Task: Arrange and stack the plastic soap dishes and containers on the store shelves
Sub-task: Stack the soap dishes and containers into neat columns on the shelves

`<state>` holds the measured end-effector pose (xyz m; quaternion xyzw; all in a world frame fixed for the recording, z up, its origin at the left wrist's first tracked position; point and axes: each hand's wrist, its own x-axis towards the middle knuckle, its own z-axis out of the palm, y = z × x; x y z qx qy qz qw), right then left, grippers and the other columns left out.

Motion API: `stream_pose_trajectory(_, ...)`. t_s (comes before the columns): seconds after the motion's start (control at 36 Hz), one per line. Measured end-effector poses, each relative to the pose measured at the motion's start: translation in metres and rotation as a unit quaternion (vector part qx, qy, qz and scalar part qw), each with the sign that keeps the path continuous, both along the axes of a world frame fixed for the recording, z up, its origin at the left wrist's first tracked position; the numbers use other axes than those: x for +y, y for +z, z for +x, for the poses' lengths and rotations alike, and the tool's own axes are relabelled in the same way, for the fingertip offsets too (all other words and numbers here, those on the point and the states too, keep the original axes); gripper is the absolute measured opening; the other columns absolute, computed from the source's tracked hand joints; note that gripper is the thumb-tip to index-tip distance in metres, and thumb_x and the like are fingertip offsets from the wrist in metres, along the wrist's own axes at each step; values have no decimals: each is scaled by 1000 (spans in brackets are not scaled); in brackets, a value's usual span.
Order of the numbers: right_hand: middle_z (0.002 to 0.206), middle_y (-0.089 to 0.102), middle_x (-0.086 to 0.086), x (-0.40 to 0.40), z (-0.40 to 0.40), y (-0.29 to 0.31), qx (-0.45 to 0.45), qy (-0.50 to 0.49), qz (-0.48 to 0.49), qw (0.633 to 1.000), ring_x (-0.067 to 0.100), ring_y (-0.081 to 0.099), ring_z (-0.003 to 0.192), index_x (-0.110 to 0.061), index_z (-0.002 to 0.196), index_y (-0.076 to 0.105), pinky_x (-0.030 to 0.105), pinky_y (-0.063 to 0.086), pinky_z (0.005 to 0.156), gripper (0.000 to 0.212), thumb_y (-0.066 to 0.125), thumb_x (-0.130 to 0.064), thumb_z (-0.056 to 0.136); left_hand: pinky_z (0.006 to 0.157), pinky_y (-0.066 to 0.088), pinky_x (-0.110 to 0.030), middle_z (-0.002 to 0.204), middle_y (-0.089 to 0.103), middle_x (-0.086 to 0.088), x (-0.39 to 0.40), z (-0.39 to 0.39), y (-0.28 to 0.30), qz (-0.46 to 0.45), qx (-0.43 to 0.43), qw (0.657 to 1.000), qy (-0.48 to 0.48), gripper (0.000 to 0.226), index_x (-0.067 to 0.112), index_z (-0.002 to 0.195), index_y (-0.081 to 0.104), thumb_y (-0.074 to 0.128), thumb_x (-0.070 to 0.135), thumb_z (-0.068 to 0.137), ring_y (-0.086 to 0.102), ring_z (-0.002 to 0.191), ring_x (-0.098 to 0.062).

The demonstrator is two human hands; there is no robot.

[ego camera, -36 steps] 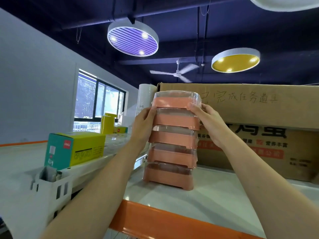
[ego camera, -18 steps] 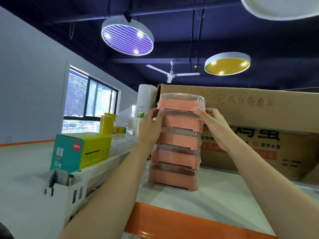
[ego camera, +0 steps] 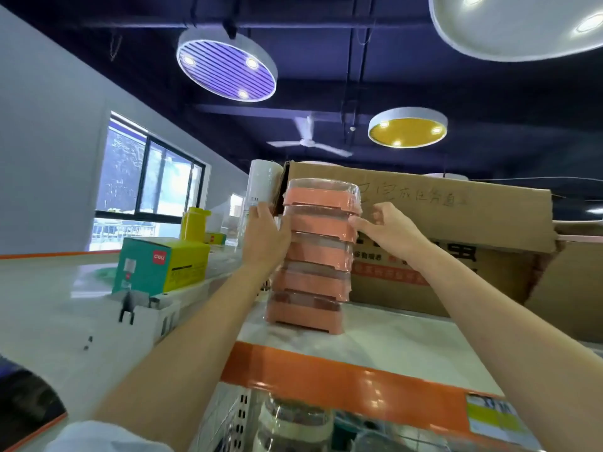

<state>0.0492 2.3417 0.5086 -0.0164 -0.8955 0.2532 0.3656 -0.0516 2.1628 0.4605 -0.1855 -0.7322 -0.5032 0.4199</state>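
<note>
A tall stack of pink soap dishes (ego camera: 318,256) stands upright on the top shelf (ego camera: 408,347), between both hands. The left hand (ego camera: 266,238) presses flat on its left side. The right hand (ego camera: 390,228) fingers pinch its upper right edge. Motion blur hides finer detail.

Behind stack: cardboard box (ego camera: 456,230) stands just behind the soap dish stack (ego camera: 316,256), blocking the rear.
Left: white roll (ego camera: 261,187) near; green-yellow box (ego camera: 163,265) farther off.
Front: bare shelf top (ego camera: 391,347) to the orange edge.
Above: open.
</note>
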Motion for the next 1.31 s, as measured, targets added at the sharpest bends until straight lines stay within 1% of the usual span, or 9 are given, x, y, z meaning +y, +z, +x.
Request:
stream_pose_trajectory(0.31, 120, 48, 7, -5, 76, -51, 67, -29, 318, 945, 24, 47, 113, -10, 130, 44, 37, 43, 91, 47, 53, -37, 93, 76, 47, -37, 107, 52, -6, -1, 82, -38, -262, 102, 956, 81, 24, 9, 105, 54, 52, 29, 92, 54, 94, -24)
stream_pose_trajectory(0.39, 123, 45, 9, -6, 98, -72, 40, -21, 348, 936, 27, 43, 118, -9, 131, 43, 39, 40, 94, 48, 51, -39, 94, 77, 49, -40, 108, 53, -7, 2, 108, -56, -285, 96, 951, 76, 25, 9, 104, 54, 52, 31, 92, 53, 96, -25)
stream_pose_trajectory(0.5, 125, 47, 5, -8, 128, -103, 34, 10, 352, 935, 22, 43, 117, -12, 130, 45, 34, 36, 94, 52, 53, -44, 91, 74, 42, -28, 100, 53, -6, 3, 143, -81, -284, 111, 950, 58, 21, 8, 98, 56, 55, 27, 90, 51, 90, -20)
stream_pose_trajectory(0.64, 100, 62, 9, -7, 162, -152, 67, 61, 384, 919, 29, 61, 89, -6, 105, 62, 38, 48, 74, 37, 62, -35, 83, 60, 34, -27, 85, 56, -6, -5, 185, -123, -309, 143, 939, 48, 18, 8, 86, 57, 54, 25, 86, 48, 72, -18)
stream_pose_trajectory(0.75, 94, 65, 11, -5, 176, -196, 10, 93, 394, 914, 31, 64, 84, -4, 100, 65, 38, 52, 70, 38, 70, -32, 75, 56, 40, -29, 78, 54, -3, -15, 205, -164, -346, 111, 931, 14, 14, 7, 84, 58, 54, 20, 83, 47, 66, -17)
stream_pose_trajectory(0.89, 90, 65, 9, 4, 187, -240, -24, 124, 372, 920, 29, 66, 80, -4, 95, 66, 32, 53, 61, 34, 74, -28, 72, 69, 38, -27, 97, 57, -5, -28, 207, -203, -418, 17, 908, 23, 20, 8, 100, 59, 56, 25, 90, 54, 86, -22)
stream_pose_trajectory(1.03, 132, 50, 7, 11, 180, -261, -125, 108, 333, 928, 24, 48, 119, -10, 132, 48, 33, 40, 91, 45, 51, -37, 96, 74, 36, -26, 115, 54, -3, -32, 197, -224, -446, -55, 893, 27, 29, 12, 115, 56, 53, 30, 92, 53, 103, -22)
stream_pose_trajectory(1.14, 139, 39, 5, 13, 161, -274, -197, 122, 248, 941, 21, 36, 127, -8, 133, 42, 25, 29, 96, 46, 50, -35, 97, 75, 42, -30, 113, 57, -3, -33, 178, -240, -434, -100, 895, 16, 34, 15, 117, 56, 54, 35, 89, 55, 102, -22)
stream_pose_trajectory(1.31, 146, 34, 6, 4, 110, -289, -247, 105, 183, 946, 22, 30, 135, -9, 142, 34, 36, 30, 109, 63, 54, -44, 93, 81, 48, -38, 109, 58, -8, -32, 147, -257, -388, -145, 910, -24, 36, 10, 117, 57, 58, 32, 89, 58, 99, -27)
